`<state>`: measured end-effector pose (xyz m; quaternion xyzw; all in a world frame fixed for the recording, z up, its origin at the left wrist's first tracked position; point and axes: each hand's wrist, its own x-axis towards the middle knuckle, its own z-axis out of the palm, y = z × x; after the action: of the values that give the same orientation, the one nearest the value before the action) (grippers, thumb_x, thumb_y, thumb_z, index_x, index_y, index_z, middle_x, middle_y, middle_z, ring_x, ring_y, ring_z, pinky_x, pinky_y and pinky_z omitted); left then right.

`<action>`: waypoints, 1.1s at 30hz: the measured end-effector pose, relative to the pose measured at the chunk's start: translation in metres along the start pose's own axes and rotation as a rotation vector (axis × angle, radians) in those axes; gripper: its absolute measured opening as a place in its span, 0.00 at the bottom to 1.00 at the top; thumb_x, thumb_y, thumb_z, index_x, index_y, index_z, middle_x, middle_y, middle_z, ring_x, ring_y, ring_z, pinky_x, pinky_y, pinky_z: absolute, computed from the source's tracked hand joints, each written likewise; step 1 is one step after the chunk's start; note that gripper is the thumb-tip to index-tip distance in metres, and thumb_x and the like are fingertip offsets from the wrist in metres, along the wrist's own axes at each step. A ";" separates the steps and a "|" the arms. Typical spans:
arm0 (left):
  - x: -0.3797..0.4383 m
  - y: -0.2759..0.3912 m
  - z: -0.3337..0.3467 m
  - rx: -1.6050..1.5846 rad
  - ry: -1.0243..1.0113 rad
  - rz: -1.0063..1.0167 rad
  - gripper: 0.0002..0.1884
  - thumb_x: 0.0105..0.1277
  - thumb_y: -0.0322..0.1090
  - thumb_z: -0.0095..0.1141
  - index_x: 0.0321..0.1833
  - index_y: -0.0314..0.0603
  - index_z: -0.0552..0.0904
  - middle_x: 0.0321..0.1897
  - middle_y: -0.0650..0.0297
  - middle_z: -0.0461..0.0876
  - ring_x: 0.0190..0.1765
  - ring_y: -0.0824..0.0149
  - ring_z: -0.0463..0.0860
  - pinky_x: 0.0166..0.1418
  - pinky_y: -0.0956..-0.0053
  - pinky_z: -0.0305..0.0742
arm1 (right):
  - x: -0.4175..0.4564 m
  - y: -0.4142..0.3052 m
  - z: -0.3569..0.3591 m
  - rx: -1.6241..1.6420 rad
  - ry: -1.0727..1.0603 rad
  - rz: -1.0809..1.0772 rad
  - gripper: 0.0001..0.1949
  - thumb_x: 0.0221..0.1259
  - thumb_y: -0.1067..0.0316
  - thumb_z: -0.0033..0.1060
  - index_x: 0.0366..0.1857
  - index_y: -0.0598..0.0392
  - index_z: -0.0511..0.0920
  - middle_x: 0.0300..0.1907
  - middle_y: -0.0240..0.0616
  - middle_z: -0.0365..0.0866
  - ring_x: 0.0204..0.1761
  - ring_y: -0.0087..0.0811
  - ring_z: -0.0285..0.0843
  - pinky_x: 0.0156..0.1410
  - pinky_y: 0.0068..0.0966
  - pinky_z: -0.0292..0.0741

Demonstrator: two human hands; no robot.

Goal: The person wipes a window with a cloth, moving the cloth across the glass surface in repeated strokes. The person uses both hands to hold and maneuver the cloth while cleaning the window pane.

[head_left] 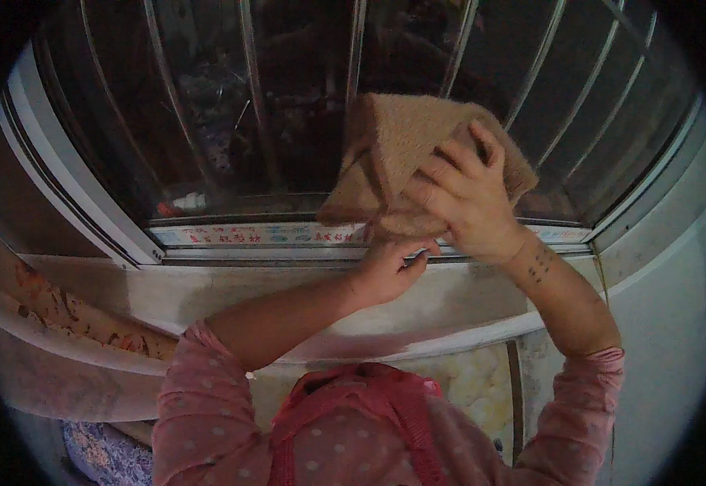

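Observation:
A tan cloth (420, 130) lies folded against the lower part of a glass window pane (304, 140). My right hand (471, 200) presses on the cloth from the front, its fingers bent and spread over the right half. Below the cloth, just above the stone window sill (450, 291), is my left hand (392, 264). Its thumb and a finger are near each other beside the cloth's lower edge; the other fingers are partly hidden, and whether they grip the cloth is not clear.
Metal bars (256, 91) stand behind the glass. A white window frame (80, 158) curves down the left side, and a printed strip (237, 236) runs along the bottom rail. A small white and red object (186, 202) shows at the lower left of the pane. Patterned fabric (107, 452) is at bottom left.

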<state>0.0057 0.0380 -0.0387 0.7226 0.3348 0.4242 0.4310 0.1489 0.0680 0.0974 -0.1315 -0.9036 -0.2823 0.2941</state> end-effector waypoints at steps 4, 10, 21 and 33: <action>-0.022 0.038 -0.023 -1.532 0.197 -0.416 0.08 0.62 0.34 0.57 0.44 0.45 0.81 0.51 0.61 0.76 0.58 0.64 0.71 0.60 0.63 0.67 | -0.003 -0.062 0.017 0.072 -0.113 -0.011 0.19 0.41 0.58 0.57 0.43 0.41 0.77 0.51 0.32 0.73 0.55 0.41 0.69 0.65 0.53 0.57; -0.019 0.025 -0.016 0.153 0.267 0.232 0.10 0.62 0.34 0.58 0.46 0.44 0.81 0.51 0.60 0.76 0.57 0.62 0.72 0.61 0.64 0.67 | -0.003 -0.070 0.029 0.075 -0.031 -0.070 0.19 0.44 0.58 0.57 0.46 0.38 0.76 0.52 0.32 0.74 0.52 0.37 0.73 0.54 0.35 0.72; 0.007 0.008 0.001 0.303 0.180 0.577 0.12 0.55 0.23 0.59 0.42 0.43 0.81 0.46 0.63 0.78 0.55 0.57 0.73 0.59 0.61 0.67 | -0.041 0.061 -0.094 0.362 0.389 0.883 0.23 0.53 0.77 0.47 0.58 0.63 0.71 0.58 0.39 0.75 0.59 0.31 0.71 0.64 0.24 0.65; 0.012 0.005 0.000 0.345 0.215 0.599 0.08 0.54 0.23 0.59 0.36 0.43 0.81 0.44 0.64 0.79 0.53 0.57 0.74 0.57 0.62 0.68 | 0.016 0.132 -0.110 -0.383 0.567 0.336 0.23 0.51 0.67 0.65 0.54 0.57 0.75 0.55 0.49 0.74 0.57 0.47 0.70 0.66 0.38 0.63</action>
<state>0.0113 0.0456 -0.0304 0.8021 0.2183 0.5424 0.1216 0.2397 0.1109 0.2374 -0.2471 -0.6832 -0.4189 0.5447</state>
